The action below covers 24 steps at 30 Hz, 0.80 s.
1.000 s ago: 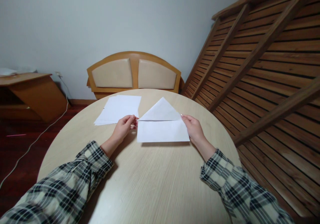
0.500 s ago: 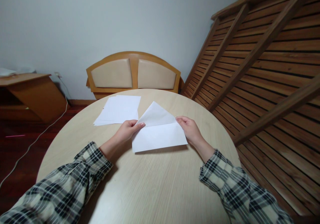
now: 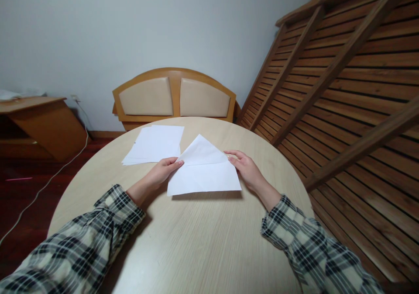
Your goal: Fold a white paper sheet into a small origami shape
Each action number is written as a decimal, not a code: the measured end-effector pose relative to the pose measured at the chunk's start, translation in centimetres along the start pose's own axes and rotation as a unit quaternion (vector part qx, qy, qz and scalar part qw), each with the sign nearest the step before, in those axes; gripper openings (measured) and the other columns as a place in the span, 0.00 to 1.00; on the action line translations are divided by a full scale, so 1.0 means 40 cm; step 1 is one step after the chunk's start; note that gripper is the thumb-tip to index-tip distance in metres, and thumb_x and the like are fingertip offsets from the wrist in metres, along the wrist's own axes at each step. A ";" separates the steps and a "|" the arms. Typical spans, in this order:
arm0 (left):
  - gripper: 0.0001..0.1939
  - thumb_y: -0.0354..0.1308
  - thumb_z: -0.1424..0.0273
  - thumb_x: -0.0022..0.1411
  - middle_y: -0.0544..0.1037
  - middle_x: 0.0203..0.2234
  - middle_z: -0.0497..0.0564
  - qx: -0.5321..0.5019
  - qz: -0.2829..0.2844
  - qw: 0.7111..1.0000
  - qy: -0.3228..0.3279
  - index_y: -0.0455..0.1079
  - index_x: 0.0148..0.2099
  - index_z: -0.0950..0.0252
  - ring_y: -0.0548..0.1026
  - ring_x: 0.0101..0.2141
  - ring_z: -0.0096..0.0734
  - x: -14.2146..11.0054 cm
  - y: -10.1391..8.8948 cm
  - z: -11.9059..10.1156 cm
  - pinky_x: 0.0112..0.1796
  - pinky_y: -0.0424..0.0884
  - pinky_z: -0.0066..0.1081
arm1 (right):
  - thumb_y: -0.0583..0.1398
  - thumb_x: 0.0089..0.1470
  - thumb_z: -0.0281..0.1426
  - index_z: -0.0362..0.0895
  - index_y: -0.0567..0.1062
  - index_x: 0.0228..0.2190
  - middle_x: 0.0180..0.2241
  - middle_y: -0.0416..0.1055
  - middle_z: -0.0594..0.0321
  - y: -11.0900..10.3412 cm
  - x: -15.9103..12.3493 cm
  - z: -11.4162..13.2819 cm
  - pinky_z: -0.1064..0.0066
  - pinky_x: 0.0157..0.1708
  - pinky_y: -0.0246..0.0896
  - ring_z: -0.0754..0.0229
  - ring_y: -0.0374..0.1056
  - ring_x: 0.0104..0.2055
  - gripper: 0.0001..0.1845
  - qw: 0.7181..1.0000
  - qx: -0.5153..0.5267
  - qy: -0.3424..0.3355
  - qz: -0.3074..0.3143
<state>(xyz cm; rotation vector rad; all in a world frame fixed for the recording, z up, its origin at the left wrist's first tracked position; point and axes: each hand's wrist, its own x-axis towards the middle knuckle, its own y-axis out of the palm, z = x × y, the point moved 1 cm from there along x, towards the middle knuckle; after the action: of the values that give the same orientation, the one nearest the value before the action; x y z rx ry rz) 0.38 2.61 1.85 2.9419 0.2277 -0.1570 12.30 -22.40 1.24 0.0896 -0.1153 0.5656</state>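
Observation:
A white sheet of paper (image 3: 204,176) is held just above the table, its upper part folded into a triangle with the point away from me and a crease running across below it. My left hand (image 3: 163,171) pinches the paper's left edge near the crease, thumb on top and fingers underneath. On the opposite edge, my right hand (image 3: 245,167) has its thumb and index finger closed at the right end of the crease. The fingertips under the paper are hidden.
A stack of white paper (image 3: 155,143) lies at the back left of the round wooden table (image 3: 203,241). Beyond it stands a padded headboard (image 3: 176,93). Wooden slats (image 3: 343,88) lean along the right side. A white cable (image 3: 49,182) trails over the floor at left.
The folded paper has shifted slightly left and turned a little, its near edge now more level. My left hand moved left with it, and my right thumb and fingers changed position at the right corner.

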 end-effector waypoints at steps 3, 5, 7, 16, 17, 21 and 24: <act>0.07 0.65 0.69 0.55 0.75 0.25 0.47 -0.020 -0.008 1.000 -0.016 0.72 0.33 0.68 0.71 0.23 0.23 0.001 -0.008 -0.001 0.23 0.67 0.23 | 0.59 0.55 0.39 0.49 0.74 0.44 0.34 0.75 0.64 -0.006 -0.008 0.010 0.72 0.30 0.61 0.63 0.68 0.31 0.15 1.000 -0.005 -0.012 0.028; 0.07 0.65 0.70 0.55 0.75 0.24 0.47 -0.029 -0.009 0.999 -0.022 0.72 0.33 0.68 0.71 0.22 0.22 0.002 -0.012 -0.003 0.23 0.67 0.23 | 0.56 0.58 0.37 0.50 0.74 0.43 0.37 0.74 0.63 -0.010 -0.014 0.020 0.71 0.32 0.62 0.63 0.68 0.35 0.13 0.998 -0.022 -0.029 0.043; 0.07 0.65 0.70 0.55 0.74 0.23 0.47 -0.031 -0.012 0.999 -0.025 0.72 0.32 0.68 0.70 0.21 0.22 0.002 -0.013 -0.005 0.22 0.67 0.22 | 0.55 0.58 0.33 0.51 0.75 0.43 0.43 0.73 0.63 -0.012 -0.020 0.031 0.68 0.38 0.64 0.61 0.69 0.41 0.13 0.995 -0.053 -0.055 0.059; 0.07 0.64 0.70 0.55 0.74 0.24 0.47 0.007 -0.021 0.999 -0.043 0.70 0.31 0.68 0.70 0.22 0.22 0.002 -0.020 -0.003 0.22 0.66 0.23 | 0.62 0.49 0.28 0.49 0.78 0.40 0.47 0.73 0.58 -0.018 -0.022 0.038 0.60 0.50 0.64 0.56 0.68 0.50 0.14 0.955 -0.214 -0.184 0.088; 0.08 0.64 0.69 0.55 0.74 0.23 0.47 0.020 -0.016 0.999 -0.043 0.70 0.31 0.68 0.70 0.21 0.22 0.003 -0.022 -0.001 0.22 0.65 0.23 | 0.62 0.48 0.27 0.49 0.79 0.37 0.45 0.74 0.58 -0.021 -0.021 0.036 0.60 0.49 0.64 0.56 0.69 0.48 0.13 0.951 -0.232 -0.183 0.086; 0.11 0.60 0.63 0.58 0.75 0.26 0.50 0.096 0.022 0.995 -0.027 0.71 0.34 0.68 0.70 0.23 0.26 0.008 -0.028 0.006 0.23 0.65 0.26 | 0.61 0.48 0.27 0.47 0.81 0.32 0.38 0.77 0.57 -0.031 -0.014 0.025 0.60 0.47 0.64 0.56 0.72 0.42 0.10 0.951 -0.251 -0.171 0.060; 0.14 0.57 0.63 0.60 0.76 0.32 0.54 0.254 0.000 0.966 0.042 0.71 0.43 0.68 0.73 0.29 0.33 0.017 -0.036 0.002 0.30 0.70 0.32 | 0.61 0.49 0.31 0.46 0.81 0.31 0.36 0.78 0.56 -0.032 -0.006 0.015 0.61 0.44 0.64 0.56 0.72 0.40 0.08 0.960 -0.235 -0.145 0.044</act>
<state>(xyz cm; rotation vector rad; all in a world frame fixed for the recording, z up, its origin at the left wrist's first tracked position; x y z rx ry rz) 0.82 4.07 1.42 3.4644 0.2283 -0.1014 12.73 -23.68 1.74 -0.2985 -0.5386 0.5987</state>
